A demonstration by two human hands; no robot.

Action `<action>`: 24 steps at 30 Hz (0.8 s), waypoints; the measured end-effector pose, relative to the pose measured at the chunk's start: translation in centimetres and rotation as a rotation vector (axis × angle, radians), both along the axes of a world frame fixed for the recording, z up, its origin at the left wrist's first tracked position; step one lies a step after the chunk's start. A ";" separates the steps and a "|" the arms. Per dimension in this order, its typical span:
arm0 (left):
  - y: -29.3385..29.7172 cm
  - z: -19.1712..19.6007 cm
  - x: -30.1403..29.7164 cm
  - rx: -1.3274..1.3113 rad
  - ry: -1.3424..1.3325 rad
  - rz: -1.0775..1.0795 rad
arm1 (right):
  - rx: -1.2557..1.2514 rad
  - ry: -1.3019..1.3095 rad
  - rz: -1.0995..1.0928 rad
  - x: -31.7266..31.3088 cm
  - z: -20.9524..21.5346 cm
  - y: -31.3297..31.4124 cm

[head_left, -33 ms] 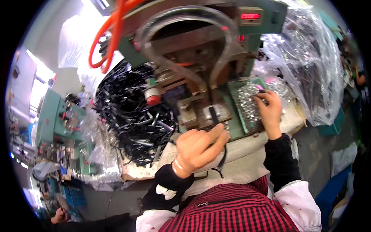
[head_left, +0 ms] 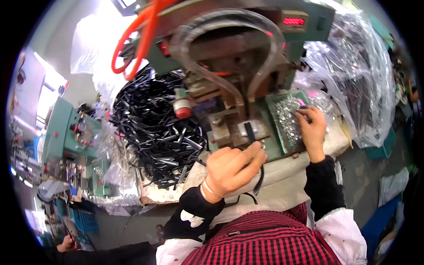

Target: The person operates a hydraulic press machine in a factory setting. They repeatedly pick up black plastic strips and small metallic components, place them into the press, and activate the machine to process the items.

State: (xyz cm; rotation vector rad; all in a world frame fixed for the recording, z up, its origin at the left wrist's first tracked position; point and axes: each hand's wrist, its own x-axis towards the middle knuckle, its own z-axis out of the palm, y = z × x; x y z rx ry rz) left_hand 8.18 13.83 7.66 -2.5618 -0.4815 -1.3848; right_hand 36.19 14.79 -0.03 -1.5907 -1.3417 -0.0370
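My left hand [head_left: 232,170] pinches a black strap [head_left: 251,132] between thumb and forefinger. One end of the strap lies on the bright metal block [head_left: 256,129] under the press [head_left: 232,62]; the other hangs over the front edge of the bench. Over at the right, my right hand [head_left: 314,132] is above a green tray [head_left: 272,117] of small shiny metal pieces [head_left: 287,115]. Its thumb and forefinger are closed together at the tips, and a small dark spot shows there. What they hold, if anything, is too small to name.
A large heap of black straps [head_left: 154,132] lies left of the press, near a red push button [head_left: 183,112]. Clear plastic bags [head_left: 353,79] bulge at the far right. An orange hose [head_left: 150,39] and a clear tube [head_left: 176,44] hang before the machine. Another person's hand [head_left: 68,244] shows lower left.
The whole scene sits slightly further right and lower in the picture. Both hands keep about the same places relative to the press and the tray.
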 end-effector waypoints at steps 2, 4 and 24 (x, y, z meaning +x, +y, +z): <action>-0.1 -0.2 0.1 0.008 -0.019 0.019 | 0.023 0.123 0.041 -0.6 0.1 -0.3; -0.7 -0.5 0.0 -0.037 -0.045 0.043 | 0.026 0.285 0.053 -0.8 0.0 -0.3; 8.1 -10.2 -10.4 -0.498 -0.009 0.967 | 0.122 0.143 0.059 -3.1 0.3 -1.6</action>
